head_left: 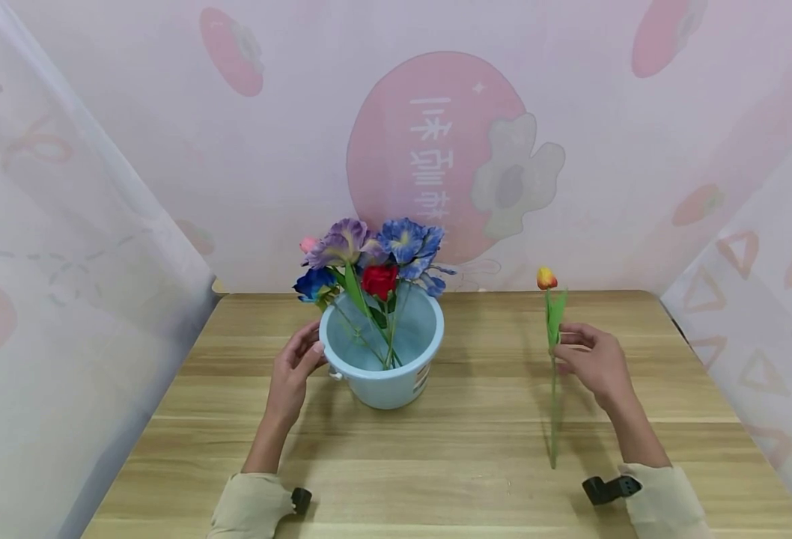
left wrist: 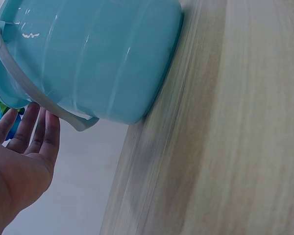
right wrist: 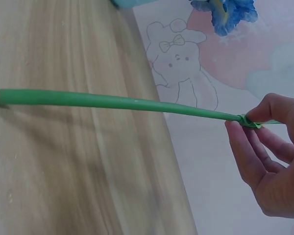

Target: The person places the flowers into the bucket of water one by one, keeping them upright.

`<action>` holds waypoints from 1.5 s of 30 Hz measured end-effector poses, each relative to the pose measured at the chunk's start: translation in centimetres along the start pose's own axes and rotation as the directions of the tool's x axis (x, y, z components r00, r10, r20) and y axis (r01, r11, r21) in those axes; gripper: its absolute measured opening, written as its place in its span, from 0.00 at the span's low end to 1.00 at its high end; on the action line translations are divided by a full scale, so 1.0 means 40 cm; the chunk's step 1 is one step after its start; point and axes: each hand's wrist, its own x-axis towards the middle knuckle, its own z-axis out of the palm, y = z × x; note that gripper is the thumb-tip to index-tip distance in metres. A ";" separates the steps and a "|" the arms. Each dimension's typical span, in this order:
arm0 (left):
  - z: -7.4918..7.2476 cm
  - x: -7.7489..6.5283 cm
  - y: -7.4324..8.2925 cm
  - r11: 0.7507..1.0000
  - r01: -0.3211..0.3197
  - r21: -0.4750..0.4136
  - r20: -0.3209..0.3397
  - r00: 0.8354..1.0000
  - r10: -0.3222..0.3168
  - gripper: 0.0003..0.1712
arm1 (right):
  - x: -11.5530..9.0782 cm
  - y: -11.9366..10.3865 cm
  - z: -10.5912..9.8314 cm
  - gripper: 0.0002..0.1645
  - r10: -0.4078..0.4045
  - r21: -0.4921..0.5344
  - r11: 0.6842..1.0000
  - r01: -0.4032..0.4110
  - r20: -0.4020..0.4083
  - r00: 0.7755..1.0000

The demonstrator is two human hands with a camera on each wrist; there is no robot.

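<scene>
In the head view my right hand pinches a tulip with a yellow-orange bloom, just below its leaves. The tulip's green stem runs down from the fingertips, its lower end close to the table. Left of it stands a light blue bucket, upright, holding several artificial flowers. A red rose, a blue iris, a purple iris and a dark blue flower lean over its back rim. My left hand rests at the bucket's left side, fairly straight fingers near the handle.
The wooden table meets a pink-and-white printed backdrop along its far edge. Fabric walls rise at left and right. Black wrist straps or mounts show by both sleeves.
</scene>
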 end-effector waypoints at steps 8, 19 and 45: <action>0.000 -0.001 0.002 1.000 -0.001 -0.004 0.000 1.000 0.001 0.27 | 0.002 -0.036 0.014 0.34 -0.038 0.073 0.997 0.036 0.024 0.999; 0.000 0.000 -0.002 1.000 -0.001 -0.009 -0.003 1.000 0.001 0.27 | 0.019 -0.104 0.047 0.34 -0.083 0.188 0.980 0.069 0.066 0.994; 0.000 0.002 -0.002 1.000 0.000 -0.001 0.002 1.000 0.000 0.27 | 0.058 -0.267 0.145 0.27 -0.253 0.320 0.922 0.219 0.070 0.965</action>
